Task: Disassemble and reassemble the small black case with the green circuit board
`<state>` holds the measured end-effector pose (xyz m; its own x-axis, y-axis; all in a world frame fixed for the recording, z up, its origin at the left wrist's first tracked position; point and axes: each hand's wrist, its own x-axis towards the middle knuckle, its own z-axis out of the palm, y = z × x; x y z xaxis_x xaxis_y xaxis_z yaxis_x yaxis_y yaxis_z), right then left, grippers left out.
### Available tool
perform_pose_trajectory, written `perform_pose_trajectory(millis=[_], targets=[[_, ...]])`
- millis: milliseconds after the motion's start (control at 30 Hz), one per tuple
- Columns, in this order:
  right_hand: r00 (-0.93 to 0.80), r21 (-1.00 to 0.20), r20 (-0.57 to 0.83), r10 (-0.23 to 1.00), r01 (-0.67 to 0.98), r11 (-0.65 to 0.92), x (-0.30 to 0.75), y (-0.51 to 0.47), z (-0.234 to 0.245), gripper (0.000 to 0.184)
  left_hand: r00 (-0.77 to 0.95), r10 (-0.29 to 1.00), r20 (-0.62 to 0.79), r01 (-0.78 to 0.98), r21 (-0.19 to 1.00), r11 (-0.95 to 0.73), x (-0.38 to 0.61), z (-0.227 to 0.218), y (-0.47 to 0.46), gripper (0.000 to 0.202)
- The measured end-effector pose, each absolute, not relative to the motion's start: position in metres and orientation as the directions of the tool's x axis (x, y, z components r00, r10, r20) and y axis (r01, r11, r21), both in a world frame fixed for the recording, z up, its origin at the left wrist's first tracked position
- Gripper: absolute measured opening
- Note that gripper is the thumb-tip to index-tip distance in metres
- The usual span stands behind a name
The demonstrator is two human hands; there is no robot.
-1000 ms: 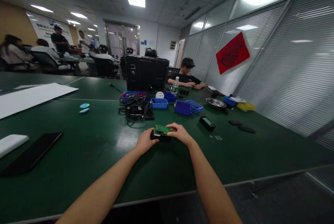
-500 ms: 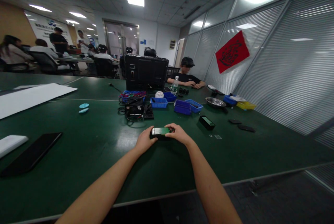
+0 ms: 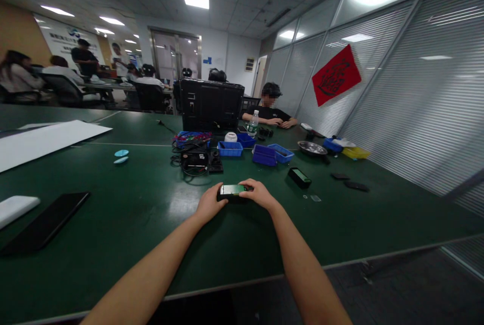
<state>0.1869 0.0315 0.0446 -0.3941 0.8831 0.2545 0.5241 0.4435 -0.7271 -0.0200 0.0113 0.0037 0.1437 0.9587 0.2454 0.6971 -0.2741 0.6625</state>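
A small black casing (image 3: 227, 197) with a green circuit board (image 3: 232, 190) lying flat in it rests on the green table (image 3: 124, 224). My left hand (image 3: 209, 204) grips the casing's left end with curled fingers. My right hand (image 3: 257, 194) closes over its right end, fingertips pressed on the board's top edge. Both forearms reach in from the bottom of the view.
Another black casing (image 3: 300, 177) lies to the right. Behind stand blue bins (image 3: 230, 149), a cable bundle (image 3: 194, 162), a metal bowl (image 3: 312, 149) and a black case (image 3: 212, 106). A black slab (image 3: 45, 221) lies at left. A seated person (image 3: 270, 111) works across the table.
The green board stood tilted above the casing a second ago; it now lies flat inside it. Both hands stay on the casing's ends.
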Motion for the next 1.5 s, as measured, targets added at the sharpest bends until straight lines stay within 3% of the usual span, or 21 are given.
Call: perform_pose_trajectory(millis=[267,467,600,767,1100,1500], targets=[[-0.395,-0.758,0.269,0.879,0.476,0.446,0.189,0.035,0.038,0.032,0.127,0.962,0.242,0.687,0.678,-0.261,-0.019,0.005,0.011,0.06],[-0.398,-0.767,0.226,0.889,0.49,0.414,0.191,0.037,0.034,0.042,0.085,0.979,0.186,0.682,0.705,-0.193,-0.017,0.009,0.009,0.072],[-0.385,-0.653,0.297,0.874,0.587,0.48,0.181,0.034,0.032,0.052,0.088,0.978,0.187,0.673,0.713,-0.197,-0.017,0.01,0.007,0.07],[-0.376,-0.487,0.393,0.839,0.689,0.537,0.167,0.03,0.031,0.04,0.093,0.974,0.209,0.668,0.712,-0.216,-0.018,0.008,0.008,0.069],[-0.252,-0.743,0.341,0.906,0.518,0.424,0.168,0.039,0.023,0.034,0.096,0.978,0.187,0.676,0.709,-0.202,-0.017,0.008,0.01,0.07],[-0.263,-0.734,0.317,0.911,0.54,0.411,0.17,0.038,0.022,0.036,0.103,0.969,0.223,0.682,0.694,-0.232,-0.019,0.004,0.011,0.07]])
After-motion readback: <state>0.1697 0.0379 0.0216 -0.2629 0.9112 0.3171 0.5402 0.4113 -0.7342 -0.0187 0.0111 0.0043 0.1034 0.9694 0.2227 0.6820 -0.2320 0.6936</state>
